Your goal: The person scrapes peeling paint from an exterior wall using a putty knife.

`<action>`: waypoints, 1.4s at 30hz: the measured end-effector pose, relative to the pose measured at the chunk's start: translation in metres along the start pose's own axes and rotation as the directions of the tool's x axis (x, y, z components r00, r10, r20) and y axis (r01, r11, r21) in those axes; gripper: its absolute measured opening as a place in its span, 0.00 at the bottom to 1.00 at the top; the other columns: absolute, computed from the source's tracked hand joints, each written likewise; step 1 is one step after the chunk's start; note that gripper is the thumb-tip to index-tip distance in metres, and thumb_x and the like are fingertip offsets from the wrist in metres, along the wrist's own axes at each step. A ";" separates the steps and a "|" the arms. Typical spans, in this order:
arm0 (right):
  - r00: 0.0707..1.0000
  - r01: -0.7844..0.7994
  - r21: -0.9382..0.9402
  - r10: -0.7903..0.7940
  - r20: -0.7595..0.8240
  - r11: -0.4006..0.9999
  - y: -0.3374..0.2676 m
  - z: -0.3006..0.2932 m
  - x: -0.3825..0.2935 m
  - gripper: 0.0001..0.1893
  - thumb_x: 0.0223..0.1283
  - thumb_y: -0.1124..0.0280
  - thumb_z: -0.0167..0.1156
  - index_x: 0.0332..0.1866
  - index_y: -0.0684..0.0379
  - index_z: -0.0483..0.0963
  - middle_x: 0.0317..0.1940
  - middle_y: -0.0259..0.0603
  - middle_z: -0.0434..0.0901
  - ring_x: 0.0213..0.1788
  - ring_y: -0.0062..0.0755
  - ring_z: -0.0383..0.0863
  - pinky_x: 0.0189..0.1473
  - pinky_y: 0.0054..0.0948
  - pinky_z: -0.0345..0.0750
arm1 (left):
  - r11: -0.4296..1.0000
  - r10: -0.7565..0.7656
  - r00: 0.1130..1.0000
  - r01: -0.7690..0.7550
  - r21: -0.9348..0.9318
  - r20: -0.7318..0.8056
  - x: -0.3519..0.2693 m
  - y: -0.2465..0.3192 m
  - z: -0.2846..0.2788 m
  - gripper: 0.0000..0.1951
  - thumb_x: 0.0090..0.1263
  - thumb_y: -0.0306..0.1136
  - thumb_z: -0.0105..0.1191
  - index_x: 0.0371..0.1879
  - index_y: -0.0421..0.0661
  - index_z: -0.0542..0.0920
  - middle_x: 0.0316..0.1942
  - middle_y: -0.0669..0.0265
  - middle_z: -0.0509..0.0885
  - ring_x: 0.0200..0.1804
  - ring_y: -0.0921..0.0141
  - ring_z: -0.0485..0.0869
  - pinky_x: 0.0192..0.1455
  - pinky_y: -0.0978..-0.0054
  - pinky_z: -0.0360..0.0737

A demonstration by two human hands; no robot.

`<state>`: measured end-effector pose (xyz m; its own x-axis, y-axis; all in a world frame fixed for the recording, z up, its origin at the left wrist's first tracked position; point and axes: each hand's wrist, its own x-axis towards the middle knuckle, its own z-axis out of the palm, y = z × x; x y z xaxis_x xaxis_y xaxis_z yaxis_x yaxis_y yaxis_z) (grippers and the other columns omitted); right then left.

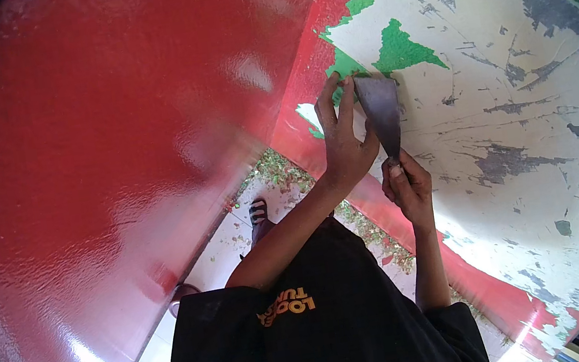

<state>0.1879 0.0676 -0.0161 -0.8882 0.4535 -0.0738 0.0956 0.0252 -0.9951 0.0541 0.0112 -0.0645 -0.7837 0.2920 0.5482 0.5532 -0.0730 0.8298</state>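
Observation:
My right hand [409, 186] grips the lower end of a metal paint scraper [382, 109], its broad blade pointing up the wall. The blade's wide edge lies by a remnant of green paint [397, 49] on the scraped white wall surface [463, 156]. To the left of the blade is my left hand [344, 137], fingers apart and fingertips by the blade's upper left corner. Those fingertips are at a ragged border where red, green and white layers meet. Whether they pinch a small flake cannot be made out.
A glossy red wall [136, 119] fills the left side and meets the scraped wall at a corner. Paint chips [285, 170] litter the tiled floor [221, 246] along the wall's foot. My sandalled foot [258, 211] stands near the corner. Grey patches [509, 166] mark the white surface.

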 end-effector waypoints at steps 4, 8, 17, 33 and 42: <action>0.998 0.056 -0.187 -0.063 -0.032 0.981 0.003 -0.006 -0.003 0.19 0.66 0.72 0.51 0.59 0.66 0.68 0.26 0.34 0.71 0.24 0.19 0.67 0.27 0.20 0.67 | 0.999 -0.019 1.000 0.019 -0.042 0.019 -0.003 -0.001 -0.001 0.38 0.52 0.18 0.51 0.66 0.38 0.55 0.65 0.46 0.54 0.66 0.48 0.55 0.66 0.54 0.57; 0.962 0.237 -0.542 -0.272 0.016 0.807 -0.016 -0.008 -0.005 0.17 0.60 0.77 0.54 0.55 0.66 0.72 0.28 0.42 0.74 0.28 0.30 0.72 0.33 0.27 0.71 | 0.985 -0.056 0.998 0.052 -0.163 -0.022 -0.001 0.001 -0.001 0.38 0.51 0.16 0.50 0.66 0.38 0.54 0.64 0.48 0.56 0.66 0.50 0.56 0.67 0.57 0.57; 0.974 0.141 -0.614 -0.218 -0.053 0.776 -0.039 -0.014 -0.005 0.17 0.60 0.77 0.54 0.55 0.64 0.73 0.30 0.45 0.77 0.28 0.31 0.73 0.34 0.27 0.71 | 0.961 -0.197 0.978 0.179 -0.213 -0.069 -0.004 -0.004 0.005 0.38 0.50 0.14 0.49 0.66 0.42 0.57 0.62 0.54 0.59 0.64 0.58 0.63 0.65 0.62 0.63; 0.986 0.100 -0.655 -0.163 -0.036 0.749 -0.047 -0.016 -0.001 0.17 0.62 0.74 0.54 0.56 0.62 0.72 0.43 0.51 0.80 0.41 0.39 0.79 0.46 0.30 0.73 | 0.983 -0.166 0.969 0.147 -0.110 -0.182 0.043 0.002 -0.015 0.05 0.58 0.25 0.59 0.28 0.40 0.77 0.27 0.60 0.78 0.29 0.67 0.76 0.31 0.70 0.72; 0.994 0.038 -0.617 -0.090 -0.054 0.786 -0.052 -0.013 0.003 0.18 0.62 0.75 0.53 0.57 0.62 0.72 0.40 0.51 0.80 0.37 0.35 0.78 0.42 0.29 0.73 | 0.967 -0.234 0.970 0.226 -0.117 -0.065 0.042 0.001 -0.016 0.04 0.63 0.25 0.56 0.28 0.38 0.77 0.24 0.64 0.78 0.23 0.78 0.73 0.25 0.80 0.69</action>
<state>0.1864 0.0795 0.0365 -0.8678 0.4965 0.0200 0.3187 0.5871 -0.7442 0.0169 0.0084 -0.0386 -0.9081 0.2384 0.3442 0.3252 -0.1163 0.9385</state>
